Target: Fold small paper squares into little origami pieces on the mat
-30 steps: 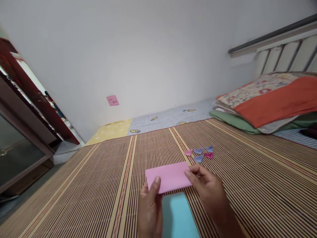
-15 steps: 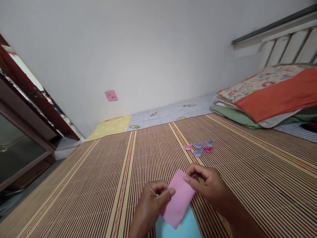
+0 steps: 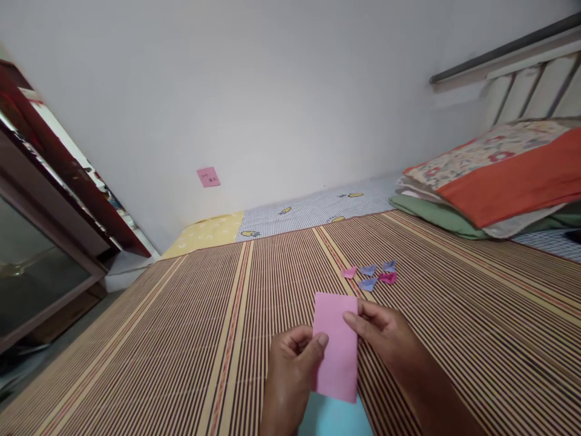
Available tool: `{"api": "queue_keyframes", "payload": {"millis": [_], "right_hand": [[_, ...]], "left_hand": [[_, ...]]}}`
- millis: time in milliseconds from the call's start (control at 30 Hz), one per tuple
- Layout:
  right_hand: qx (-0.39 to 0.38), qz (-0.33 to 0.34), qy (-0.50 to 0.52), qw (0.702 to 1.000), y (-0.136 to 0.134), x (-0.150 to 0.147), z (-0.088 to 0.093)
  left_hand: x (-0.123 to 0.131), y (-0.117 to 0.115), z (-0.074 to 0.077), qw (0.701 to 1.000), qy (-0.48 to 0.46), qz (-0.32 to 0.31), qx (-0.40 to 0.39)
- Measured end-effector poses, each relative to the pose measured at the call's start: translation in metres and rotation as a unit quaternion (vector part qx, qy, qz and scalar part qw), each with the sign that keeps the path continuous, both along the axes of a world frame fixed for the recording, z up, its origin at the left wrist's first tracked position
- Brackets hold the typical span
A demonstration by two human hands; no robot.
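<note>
A folded pink paper rectangle [image 3: 336, 346] stands upright, long side vertical, just above the striped bamboo mat [image 3: 181, 339]. My left hand [image 3: 290, 375] pinches its left edge with thumb and fingers. My right hand [image 3: 385, 345] grips its right edge near the top. Under my hands a light blue sheet [image 3: 336, 421] lies on the mat, mostly hidden. Beyond the pink paper sit several small folded paper pieces [image 3: 372, 275], pink and purple, in a loose cluster.
Folded bedding with an orange and floral pillow [image 3: 494, 181] is stacked at the right by a slatted headboard [image 3: 526, 91]. A dark wooden cabinet [image 3: 40, 224] stands at the left. A pink note [image 3: 208, 177] is stuck on the white wall.
The pink paper went from lying lengthwise across my hands to a tilted position and now stands with its long side vertical. Both hands have kept hold of it.
</note>
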State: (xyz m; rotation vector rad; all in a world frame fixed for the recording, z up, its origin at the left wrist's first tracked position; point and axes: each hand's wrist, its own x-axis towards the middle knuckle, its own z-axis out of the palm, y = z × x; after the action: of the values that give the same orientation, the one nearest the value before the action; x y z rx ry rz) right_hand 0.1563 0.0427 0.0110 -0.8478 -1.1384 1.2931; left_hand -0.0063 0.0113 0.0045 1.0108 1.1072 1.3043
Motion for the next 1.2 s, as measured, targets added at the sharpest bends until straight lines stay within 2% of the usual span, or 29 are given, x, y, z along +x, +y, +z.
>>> {"api": "queue_keyframes", "payload": {"millis": [200, 400, 833, 1100, 1200], "right_hand": [[0.015, 0.007, -0.026, 1.000, 0.0059, 0.0033, -0.0066], [0.013, 0.000, -0.041, 0.999, 0.0054, 0.0049, -0.0077], [0.005, -0.034, -0.072, 0.997, 0.0004, 0.0010, 0.0002], [0.002, -0.019, -0.072, 0.997, 0.0018, 0.0024, -0.0033], [0.012, -0.036, -0.079, 0.996, 0.0015, 0.0022, -0.0037]], "left_hand": [[0.0043, 0.0003, 0.0022, 1.000, 0.007, 0.011, -0.012], [0.0032, 0.0023, -0.0048, 1.000, 0.008, 0.010, -0.016], [0.0062, -0.0005, 0.0049, 1.000, 0.029, 0.003, -0.010], [0.0062, -0.0012, 0.0031, 0.999, 0.034, -0.037, 0.005], [0.0050, -0.0017, 0.0026, 0.997, 0.061, -0.052, 0.021]]}}
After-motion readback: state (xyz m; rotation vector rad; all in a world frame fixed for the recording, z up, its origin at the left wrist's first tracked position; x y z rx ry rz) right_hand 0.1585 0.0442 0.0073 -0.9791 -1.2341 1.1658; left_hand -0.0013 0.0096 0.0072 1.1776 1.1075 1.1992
